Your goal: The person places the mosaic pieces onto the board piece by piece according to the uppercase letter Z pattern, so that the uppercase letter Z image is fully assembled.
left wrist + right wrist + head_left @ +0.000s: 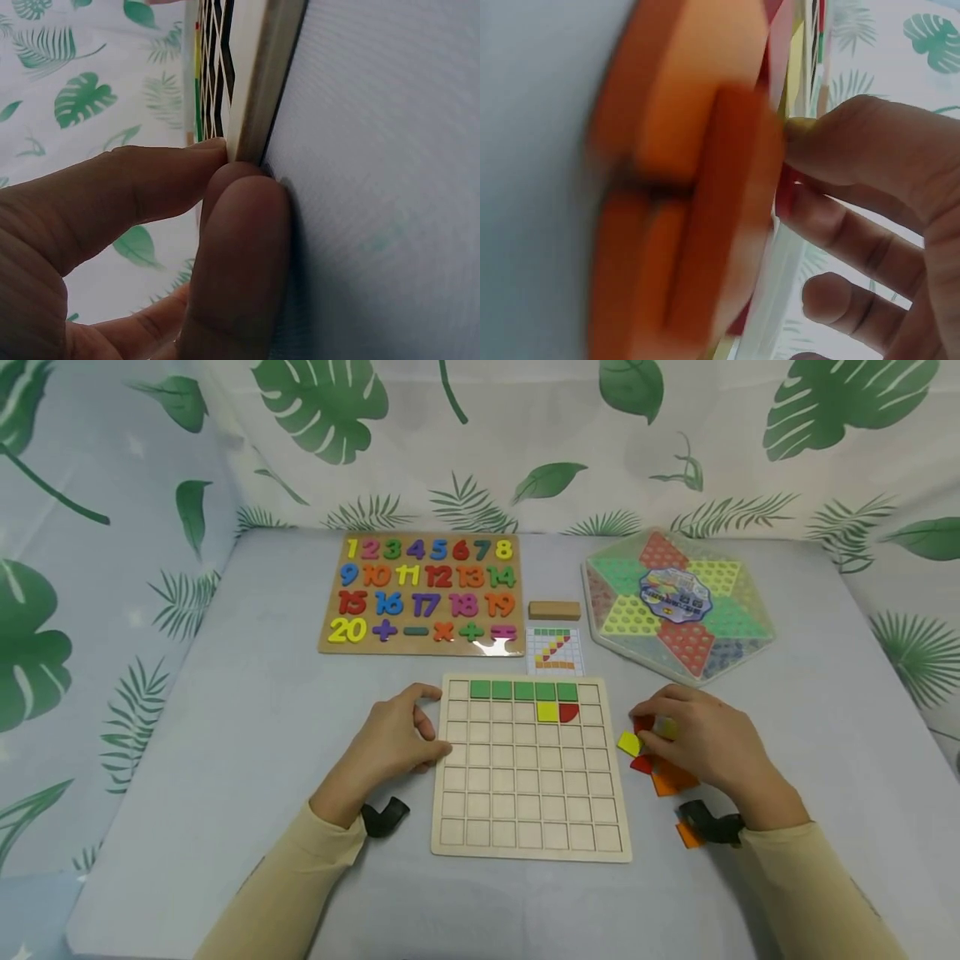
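Note:
A square wooden grid board (517, 781) carries a row of green square tiles (524, 691), with a yellow square tile (547, 712) and a red quarter-round tile (569, 713) beneath. My left hand (386, 735) grips the board's left rim; in the left wrist view the thumb and bent fingers meet at its edge (251, 97). My right hand (701, 739) is over loose tiles right of the board, pinching a red tile (786, 191) whose shape is mostly hidden. Close by lie a yellow tile (629, 743), another red tile (642, 764) and orange tiles (727, 202), blurred in the right wrist view.
Behind the board lie a small pattern card (554, 650), a wooden block (554, 610) and a number puzzle board (422, 595). A hexagonal checkers set (678, 606) is at the back right. Another orange tile (688, 835) lies near the right wrist, partly covered by its black strap.

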The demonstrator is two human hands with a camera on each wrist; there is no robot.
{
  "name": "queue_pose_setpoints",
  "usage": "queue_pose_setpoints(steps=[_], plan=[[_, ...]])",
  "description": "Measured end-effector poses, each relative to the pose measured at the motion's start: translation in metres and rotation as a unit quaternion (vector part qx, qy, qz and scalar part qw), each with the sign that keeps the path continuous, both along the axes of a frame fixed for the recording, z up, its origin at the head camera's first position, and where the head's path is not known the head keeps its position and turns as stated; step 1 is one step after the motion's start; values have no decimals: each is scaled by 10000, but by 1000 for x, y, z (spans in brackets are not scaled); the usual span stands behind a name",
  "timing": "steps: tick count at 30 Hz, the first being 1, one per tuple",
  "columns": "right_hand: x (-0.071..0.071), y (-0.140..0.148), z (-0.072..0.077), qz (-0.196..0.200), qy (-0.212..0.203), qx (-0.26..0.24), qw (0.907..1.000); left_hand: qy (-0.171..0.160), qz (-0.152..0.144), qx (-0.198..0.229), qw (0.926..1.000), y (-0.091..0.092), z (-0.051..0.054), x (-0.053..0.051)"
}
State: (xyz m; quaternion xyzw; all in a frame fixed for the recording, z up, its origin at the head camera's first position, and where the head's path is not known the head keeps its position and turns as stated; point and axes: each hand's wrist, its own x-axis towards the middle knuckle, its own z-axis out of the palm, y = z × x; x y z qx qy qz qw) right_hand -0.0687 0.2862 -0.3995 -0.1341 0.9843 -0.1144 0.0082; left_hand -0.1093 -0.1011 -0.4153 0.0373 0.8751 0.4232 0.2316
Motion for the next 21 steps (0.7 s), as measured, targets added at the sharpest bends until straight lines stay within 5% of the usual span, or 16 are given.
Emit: queue_pose_setpoints(steps=[7,21], plan=[[-6,-25,2,232,156,-257,9993,-3,-6,-25,10000,0,0,-1],[-18,-73,-6,1614,403,-568,9844,36,15,-2,10000,0,-2,0]])
